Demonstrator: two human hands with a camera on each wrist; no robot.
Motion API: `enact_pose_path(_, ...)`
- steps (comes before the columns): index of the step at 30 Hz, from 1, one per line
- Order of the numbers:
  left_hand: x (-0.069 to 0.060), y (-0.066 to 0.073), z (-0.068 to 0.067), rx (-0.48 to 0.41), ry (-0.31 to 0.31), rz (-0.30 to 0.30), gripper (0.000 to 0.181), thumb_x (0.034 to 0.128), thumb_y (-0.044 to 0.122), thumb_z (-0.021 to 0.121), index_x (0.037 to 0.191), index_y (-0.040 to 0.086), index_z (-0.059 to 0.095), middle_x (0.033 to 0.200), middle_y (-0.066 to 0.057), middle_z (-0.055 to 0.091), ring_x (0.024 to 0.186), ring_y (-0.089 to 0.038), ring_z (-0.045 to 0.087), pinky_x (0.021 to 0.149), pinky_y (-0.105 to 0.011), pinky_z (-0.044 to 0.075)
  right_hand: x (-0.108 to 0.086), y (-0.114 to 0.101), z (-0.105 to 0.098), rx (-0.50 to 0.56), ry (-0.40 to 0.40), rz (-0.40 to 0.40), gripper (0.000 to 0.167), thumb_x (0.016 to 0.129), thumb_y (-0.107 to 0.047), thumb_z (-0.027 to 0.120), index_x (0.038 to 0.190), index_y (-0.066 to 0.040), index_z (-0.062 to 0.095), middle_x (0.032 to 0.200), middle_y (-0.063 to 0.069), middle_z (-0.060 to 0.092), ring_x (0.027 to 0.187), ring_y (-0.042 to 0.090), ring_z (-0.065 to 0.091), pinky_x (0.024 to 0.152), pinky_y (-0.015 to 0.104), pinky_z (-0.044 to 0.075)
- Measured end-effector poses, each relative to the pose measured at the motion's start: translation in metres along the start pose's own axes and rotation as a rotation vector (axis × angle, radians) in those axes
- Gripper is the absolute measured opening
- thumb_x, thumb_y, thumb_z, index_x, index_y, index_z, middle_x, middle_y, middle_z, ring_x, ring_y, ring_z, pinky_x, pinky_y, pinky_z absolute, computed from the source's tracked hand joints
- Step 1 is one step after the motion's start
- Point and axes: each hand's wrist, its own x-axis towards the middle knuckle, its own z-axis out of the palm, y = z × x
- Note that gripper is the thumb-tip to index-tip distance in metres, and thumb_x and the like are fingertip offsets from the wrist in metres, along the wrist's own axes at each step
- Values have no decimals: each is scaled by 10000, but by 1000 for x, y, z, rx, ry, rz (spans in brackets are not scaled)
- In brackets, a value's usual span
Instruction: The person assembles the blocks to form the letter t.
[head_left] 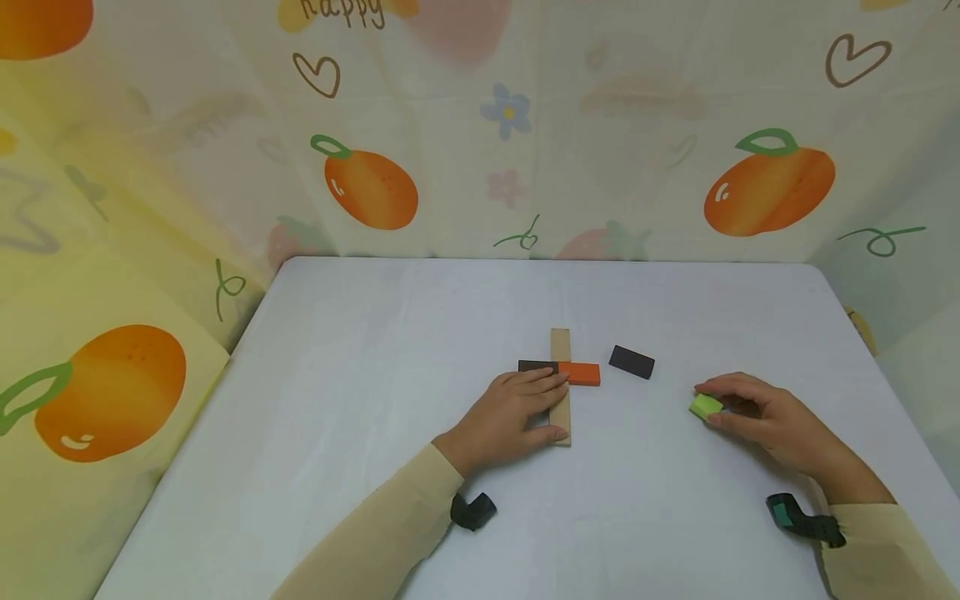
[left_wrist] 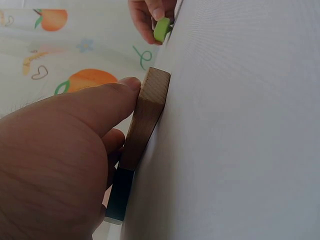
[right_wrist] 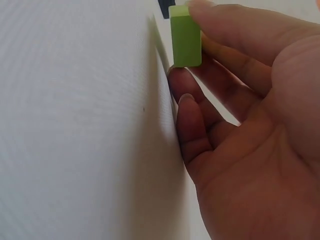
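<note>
The left hand (head_left: 517, 417) lies over a dark block (head_left: 534, 365) and a long wooden strip (head_left: 560, 343), its fingers fairly straight and touching them. An orange block (head_left: 585, 373) extends from the strip's right side, in line with the dark one. In the left wrist view the thumb rests at the end of the wooden strip (left_wrist: 145, 120), and a dark block (left_wrist: 120, 195) stands against it. On the right of the table, the right hand (head_left: 780, 421) pinches a lime green block (head_left: 705, 407) between thumb and fingers; the right wrist view shows this green block (right_wrist: 186, 40) close up.
A loose dark block (head_left: 632, 362) lies between the orange block and the right hand. The white table (head_left: 337, 333) has its back edge against a fruit-patterned cloth (head_left: 450, 167). Dark straps (head_left: 473, 511) hang at both wrists.
</note>
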Motion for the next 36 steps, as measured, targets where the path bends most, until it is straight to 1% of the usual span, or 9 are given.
enact_pose_path(6, 0, 1, -1, 1, -2, -1, 680, 1077, 491, 693, 1621, 120, 523, 1676, 28, 454, 1600, -150, 296, 1263, -434, 266, 0, -1, 2, 6, 7, -19, 378, 955, 45, 812, 1315, -55, 761, 1254, 32, 693, 1013, 76, 611, 856, 116, 477)
enact_pose_path(9, 0, 1, -1, 1, -4, -2, 680, 1077, 489, 693, 1622, 121, 522, 1677, 26, 454, 1600, -152, 298, 1261, -437, 272, 2, -3, 4, 13, 11, -47, 394, 937, 71, 815, 1313, -32, 758, 1251, 36, 695, 1007, 82, 612, 851, 122, 481)
enact_pose_path(16, 0, 0, 0, 6, 3, 3, 675, 1075, 488, 697, 1616, 119, 530, 1670, 23, 462, 1595, -149, 309, 1253, -431, 286, 6, -9, 11, 26, -3, -82, 398, 930, 72, 819, 1308, -41, 764, 1260, 33, 699, 1020, 80, 616, 854, 137, 493)
enact_pose_path(24, 0, 0, 0, -4, 6, 4, 673, 1075, 488, 699, 1612, 120, 531, 1669, 30, 458, 1595, -147, 307, 1258, -433, 277, 10, -20, 19, 83, -31, -141, 406, 920, 110, 809, 1300, -24, 757, 1249, 66, 703, 1022, 104, 633, 847, 158, 510)
enact_pose_path(29, 0, 0, 0, -1, 8, 4, 663, 1080, 482, 692, 1612, 119, 533, 1670, 36, 456, 1594, -140, 306, 1257, -429, 277, 12, -28, 26, 88, -57, -157, 407, 925, 82, 822, 1305, -50, 760, 1250, 49, 706, 1011, 113, 632, 846, 167, 520)
enact_pose_path(32, 0, 0, 0, 2, 7, 5, 662, 1082, 485, 687, 1613, 122, 533, 1672, 41, 453, 1595, -138, 302, 1259, -425, 273, 13, -32, 31, 90, -69, -188, 413, 916, 80, 833, 1300, -54, 760, 1244, 40, 709, 1001, 115, 632, 844, 176, 524)
enact_pose_path(36, 0, -1, 1, 0, 2, 2, 663, 1082, 486, 686, 1617, 128, 529, 1676, 46, 448, 1598, -137, 296, 1262, -425, 267, 15, -38, 36, 98, -82, -252, 428, 894, 98, 843, 1290, -36, 752, 1242, 60, 712, 993, 118, 638, 848, 183, 527)
